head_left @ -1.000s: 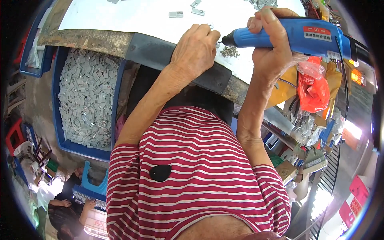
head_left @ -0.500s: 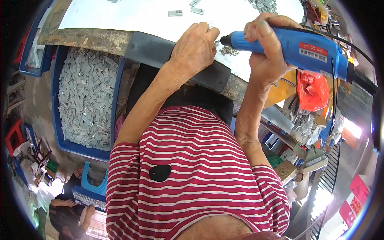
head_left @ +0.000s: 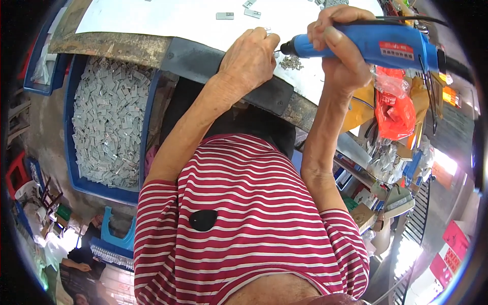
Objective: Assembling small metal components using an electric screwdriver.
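Over our worktop [head_left: 152, 20], our right hand [head_left: 349, 67] wraps its fingers round the blue power driver [head_left: 375, 43], probably rigid, weighty and best gripped mid-barrel, while our left hand [head_left: 249, 60] curls its fingers, pinching what we cannot tell.

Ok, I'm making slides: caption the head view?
Right hand holds a blue power tool, its tip by the left hand, near a pile of small parts.

white-striped red shirt [head_left: 254, 203], short sleeves [head_left: 156, 218], black patch [head_left: 203, 220]
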`<state>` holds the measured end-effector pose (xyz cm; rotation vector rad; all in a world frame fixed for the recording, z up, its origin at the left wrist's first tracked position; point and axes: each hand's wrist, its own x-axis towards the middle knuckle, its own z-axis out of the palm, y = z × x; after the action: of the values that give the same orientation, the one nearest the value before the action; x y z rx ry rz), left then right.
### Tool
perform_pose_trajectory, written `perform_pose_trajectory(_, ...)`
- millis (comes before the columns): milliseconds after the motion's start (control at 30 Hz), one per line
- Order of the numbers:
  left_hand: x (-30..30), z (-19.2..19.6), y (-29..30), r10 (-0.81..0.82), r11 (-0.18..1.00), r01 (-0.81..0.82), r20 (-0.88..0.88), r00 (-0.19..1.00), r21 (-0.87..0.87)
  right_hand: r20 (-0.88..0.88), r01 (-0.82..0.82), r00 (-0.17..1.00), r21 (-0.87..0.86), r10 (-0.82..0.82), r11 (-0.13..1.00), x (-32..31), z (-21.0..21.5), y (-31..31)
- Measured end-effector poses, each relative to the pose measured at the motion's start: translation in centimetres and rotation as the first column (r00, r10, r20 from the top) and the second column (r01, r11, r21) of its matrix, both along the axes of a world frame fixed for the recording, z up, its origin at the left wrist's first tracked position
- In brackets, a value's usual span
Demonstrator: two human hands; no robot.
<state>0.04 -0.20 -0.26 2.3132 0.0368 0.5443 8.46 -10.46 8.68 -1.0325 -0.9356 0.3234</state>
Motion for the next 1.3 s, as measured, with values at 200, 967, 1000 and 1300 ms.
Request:
perform_pose_trajectory(200, 0.0, -0.1, 0.0, 0.011, 1.0, -0.011, -0.006, 1.0, 0.001, -0.02, 0.217, 0.976, 0.014, -0.217, 0.976, -1.0, -0.3, 0.0)
perform_pose_trajectory(967, 0.0, 0.2, -0.1, 0.01, 0.999, -0.01, -0.008, 1.0, -0.047, 0.208, 0.456, 0.878, -0.083, -0.432, 0.886, -3.3, 0.0, 1.3)
perform_pose_trajectory(1000, 0.0, 0.2, -0.1, 0.008, 0.999, -0.008, 0.008, 1.0, -0.052, 0.225, 0.468, 0.872, -0.117, -0.435, 0.876, -3.4, 0.0, 1.2)
perform_pose_trajectory(1300, -0.1, 0.2, 0.1, 0.016, 0.997, -0.016, 0.001, 1.0, -0.07, 0.145, 0.389, 0.918, -0.162, -0.368, 0.907, -1.6, 0.0, 1.0)
